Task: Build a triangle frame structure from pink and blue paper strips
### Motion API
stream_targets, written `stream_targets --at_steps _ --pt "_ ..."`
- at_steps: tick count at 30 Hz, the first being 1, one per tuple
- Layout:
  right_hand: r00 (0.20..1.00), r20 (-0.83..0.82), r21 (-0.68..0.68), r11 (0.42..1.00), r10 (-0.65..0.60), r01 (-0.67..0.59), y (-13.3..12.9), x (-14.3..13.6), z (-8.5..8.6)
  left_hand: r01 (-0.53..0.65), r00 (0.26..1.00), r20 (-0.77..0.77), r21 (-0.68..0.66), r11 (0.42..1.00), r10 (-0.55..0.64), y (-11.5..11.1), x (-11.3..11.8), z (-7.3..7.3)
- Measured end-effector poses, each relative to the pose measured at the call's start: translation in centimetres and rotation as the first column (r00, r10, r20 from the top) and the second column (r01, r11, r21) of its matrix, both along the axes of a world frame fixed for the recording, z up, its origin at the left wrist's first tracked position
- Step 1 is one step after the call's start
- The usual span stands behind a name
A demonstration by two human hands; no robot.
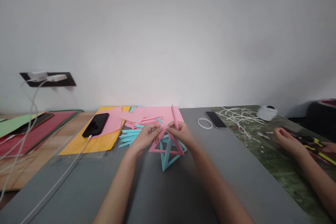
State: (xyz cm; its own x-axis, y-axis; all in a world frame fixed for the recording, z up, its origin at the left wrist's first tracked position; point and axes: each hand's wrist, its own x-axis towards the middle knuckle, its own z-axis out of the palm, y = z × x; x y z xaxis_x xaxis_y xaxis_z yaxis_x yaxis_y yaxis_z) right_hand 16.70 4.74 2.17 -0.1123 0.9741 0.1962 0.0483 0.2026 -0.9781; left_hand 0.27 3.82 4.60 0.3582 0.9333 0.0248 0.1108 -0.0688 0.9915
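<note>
Pink and blue folded paper strips form an open, angular frame (167,152) at the middle of the grey table. My left hand (148,137) pinches the pink paper at the frame's upper left. From the right, my right hand (181,132) pinches the same pink part close beside it, and the two hands nearly meet. One long pink strip (174,116) stands up above my right hand. The blue part (168,161) hangs below and behind the pink triangle, its lower tip near the tabletop. Exact finger contact is partly hidden.
Blue strips (130,136) and pink strips (144,121) lie behind my left hand. A black phone (96,125) rests on orange paper (76,143), its white cable crossing the table. Rightward are a white ring (205,123), another phone (216,119), white cords (240,117) and a person's hands with yellow-black pliers (313,143).
</note>
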Motion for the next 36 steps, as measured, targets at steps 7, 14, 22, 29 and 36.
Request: stream_targets --at_steps 7,14,22,29,36 --pt "1.0 0.018 0.055 0.998 0.014 -0.015 0.3 -0.3 -0.5 -0.021 1.0 0.004 0.018 1.0 0.021 0.0 -0.1 0.1" --pt "0.998 0.049 0.072 0.997 -0.03 0.027 0.1 -1.1 -0.2 -0.024 1.0 -0.016 0.063 0.998 0.025 0.3 -0.5 -0.1" --pt "0.997 0.058 0.081 0.996 -0.051 0.046 0.0 -1.1 -0.1 -0.049 0.996 -0.071 0.129 0.99 0.058 0.3 -0.7 -0.1" --pt "0.993 0.109 0.11 0.993 0.037 -0.05 0.2 -0.4 -0.2 -0.01 0.994 -0.103 0.144 0.99 0.025 0.2 -1.0 0.1" --pt "0.99 0.127 0.149 0.986 0.058 -0.077 0.2 0.0 -0.2 -0.011 0.995 -0.096 0.133 0.991 0.023 0.2 -1.0 -0.1"
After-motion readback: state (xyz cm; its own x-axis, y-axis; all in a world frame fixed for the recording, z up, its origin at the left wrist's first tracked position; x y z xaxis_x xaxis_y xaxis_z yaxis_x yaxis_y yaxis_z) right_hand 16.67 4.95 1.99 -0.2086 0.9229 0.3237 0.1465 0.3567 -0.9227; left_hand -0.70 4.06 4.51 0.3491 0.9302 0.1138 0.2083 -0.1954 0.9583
